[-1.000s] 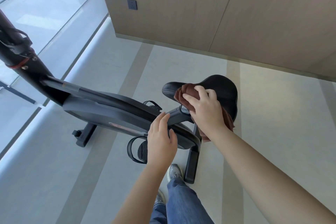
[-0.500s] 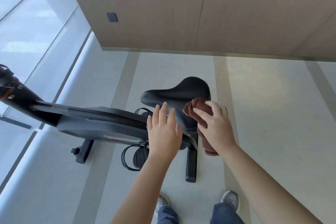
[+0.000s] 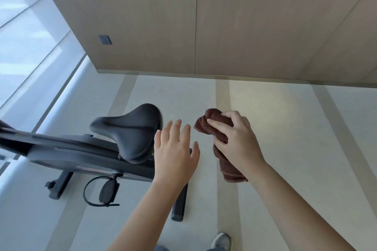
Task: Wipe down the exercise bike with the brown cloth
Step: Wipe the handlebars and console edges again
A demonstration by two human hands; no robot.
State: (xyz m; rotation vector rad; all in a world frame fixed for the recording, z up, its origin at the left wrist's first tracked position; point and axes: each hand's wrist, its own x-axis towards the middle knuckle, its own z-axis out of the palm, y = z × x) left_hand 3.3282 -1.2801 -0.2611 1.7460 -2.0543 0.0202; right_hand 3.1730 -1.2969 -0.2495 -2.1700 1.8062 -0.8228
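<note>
Wood-panel wall (image 3: pixel 244 26) at the back, pale striped floor (image 3: pixel 285 149), window (image 3: pixel 24 36) on the left. Head view, the only one: bike (image 3: pixel 81 155) stands on the floor at left-centre, front end cut off by the left edge. Its long axis runs left-right across the frame. Saddle (image 3: pixel 130 130) nose points left and the wide end sits right and far. Rear foot (image 3: pixel 180 204) lies crosswise, near the shoe (image 3: pixel 221 240). Right hand (image 3: pixel 236 140) grips the cloth (image 3: pixel 212 124), fingers curled round a bunched wad, in the air just right of the saddle and touching no part of the bike. The cloth's long axis is roughly vertical, wad on top, with the tail and hem hanging below the hand. Left hand (image 3: pixel 175 155) is flat with fingers spread and holds nothing. It overlaps the bike's rear, but I can't tell if it touches. Risks, my read: the wadded cloth gives a small contact patch, so streaks and missed spots are likely on the frame and under the saddle. The loose tail could snag the pedal (image 3: pixel 108 189) strap on a low pass. With the bike possibly unbraced, a hard sideways wipe may rock it. The foot close to the rear bar is a trip point.
</note>
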